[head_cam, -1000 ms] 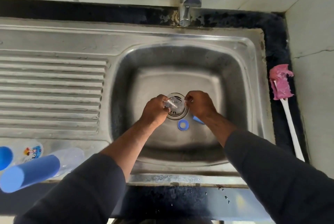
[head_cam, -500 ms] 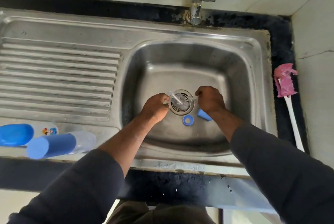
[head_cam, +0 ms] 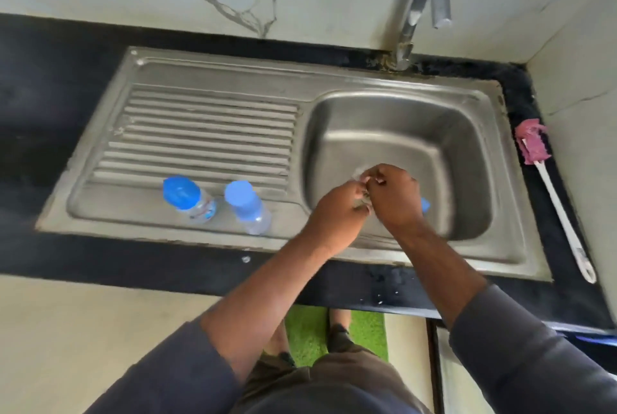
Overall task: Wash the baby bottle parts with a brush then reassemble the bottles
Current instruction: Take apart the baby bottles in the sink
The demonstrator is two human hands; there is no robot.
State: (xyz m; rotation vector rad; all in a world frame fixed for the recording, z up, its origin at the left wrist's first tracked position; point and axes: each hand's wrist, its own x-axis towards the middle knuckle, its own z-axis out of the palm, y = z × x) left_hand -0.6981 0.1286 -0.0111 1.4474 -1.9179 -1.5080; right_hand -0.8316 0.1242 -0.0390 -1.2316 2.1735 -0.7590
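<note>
Now the left hand [head_cam: 339, 211] and right hand [head_cam: 395, 201], lately on either side of the drain, have come together over the sink basin [head_cam: 384, 126]. The fingers of both are curled tight on a small clear part [head_cam: 360, 174], too blurred to name further. A blue piece [head_cam: 425, 205] lies just beside the right hand and two blue-capped bottles [head_cam: 192, 205] stand on the drainboard [head_cam: 207, 133]; with the pink-headed bottle brush [head_cam: 533, 146] well apart on the counter, this looks like rubbing or fitting by hand, not brushing.
</note>
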